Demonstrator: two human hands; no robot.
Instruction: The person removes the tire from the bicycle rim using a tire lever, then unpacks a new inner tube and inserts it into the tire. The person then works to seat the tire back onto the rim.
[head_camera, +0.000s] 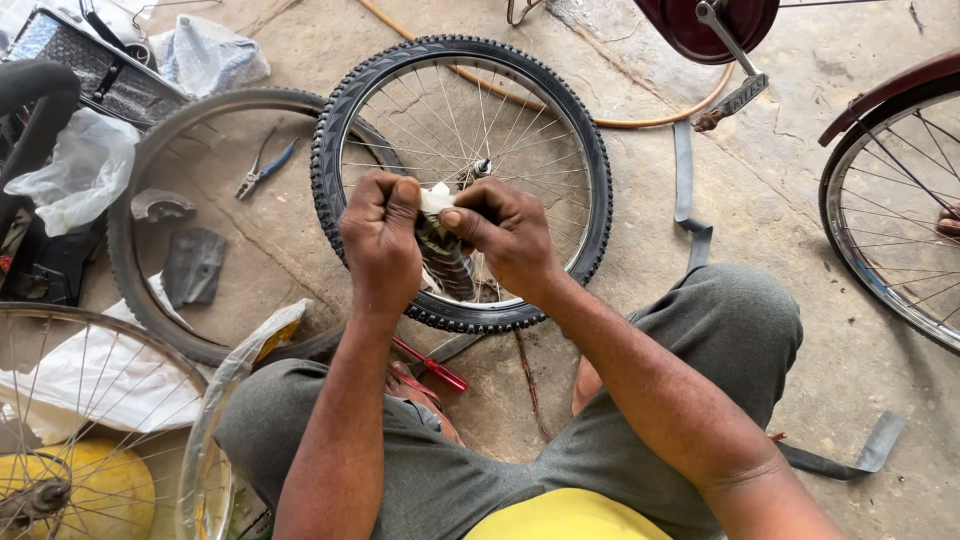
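Both hands meet over the middle of the view: the left hand (382, 240) is curled into a fist and the right hand (505, 235) pinches with thumb and fingers, the two gripping a dark folded strip of rubber with a pale patch (440, 245) between them. That strip hangs just above a small spoked bicycle wheel (460, 180) with a knobbly tyre, which lies flat on the concrete floor (760, 180).

At 9 o'clock from the wheel a loose bare tyre (135, 270) lies partly under its edge, ringing blue-handled pliers (262, 170) and two rubber scraps (192, 265). At 7 o'clock sits another spoked wheel (90, 420) over a yellow object, close against the person's left knee. A red-handled tool (430, 365) lies at 6 o'clock, touching the wheel's near edge. At 3 o'clock a second bicycle's wheel (890, 210) runs off the frame, and a dark rubber strip (688, 190) lies between it and the small wheel. A pedal (735, 95) hangs at 1 o'clock. Open floor shows mostly at 3 to 4 o'clock, beside the right knee.
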